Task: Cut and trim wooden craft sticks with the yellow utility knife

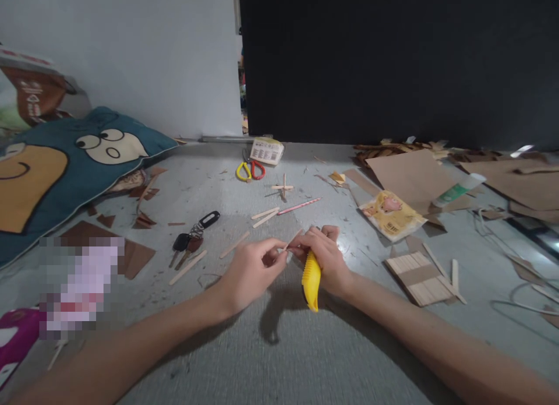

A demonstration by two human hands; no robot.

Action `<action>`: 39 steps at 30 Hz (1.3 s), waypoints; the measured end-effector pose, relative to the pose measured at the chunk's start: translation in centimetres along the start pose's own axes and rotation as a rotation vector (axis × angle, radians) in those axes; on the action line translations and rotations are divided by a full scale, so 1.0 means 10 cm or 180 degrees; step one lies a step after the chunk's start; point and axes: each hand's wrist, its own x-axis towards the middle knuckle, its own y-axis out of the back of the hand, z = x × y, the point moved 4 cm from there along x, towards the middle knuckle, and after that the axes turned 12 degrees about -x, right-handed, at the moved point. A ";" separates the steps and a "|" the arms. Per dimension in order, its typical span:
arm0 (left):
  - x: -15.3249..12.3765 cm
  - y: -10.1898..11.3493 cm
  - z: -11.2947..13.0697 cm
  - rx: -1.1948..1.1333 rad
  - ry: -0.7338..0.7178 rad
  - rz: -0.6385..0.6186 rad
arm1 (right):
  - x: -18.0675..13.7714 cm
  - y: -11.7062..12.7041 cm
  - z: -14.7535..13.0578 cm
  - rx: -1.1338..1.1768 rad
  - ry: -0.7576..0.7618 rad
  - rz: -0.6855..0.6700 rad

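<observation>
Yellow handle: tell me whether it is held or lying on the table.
Held: the right hand grips the yellow handle, whose lower end juts out below the fingers, above the table.

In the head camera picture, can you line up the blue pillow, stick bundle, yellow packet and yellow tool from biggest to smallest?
1. Blue pillow
2. Stick bundle and yellow packet: too alike to rank
3. Yellow tool, partly covered by the right hand

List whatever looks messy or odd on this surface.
Torn brown scraps litter the area beside the blue pillow, looking untidy. Loose wooden sticks lie at differing angles near the keys, apart from the banded stick bundle.
</observation>
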 end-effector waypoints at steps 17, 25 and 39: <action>-0.02 -0.08 -0.11 -0.0452 0.0234 -0.0012 | 0.01 -0.11 0.01 0.0207 -0.0490 -0.0286; -0.08 -0.13 -0.07 -0.0584 0.0145 0.0293 | -0.02 -0.10 -0.09 0.0350 -0.0874 0.0024; -0.11 -0.16 -0.08 -0.0677 0.0147 0.0339 | -0.03 -0.06 0.09 0.0318 -0.1318 0.0377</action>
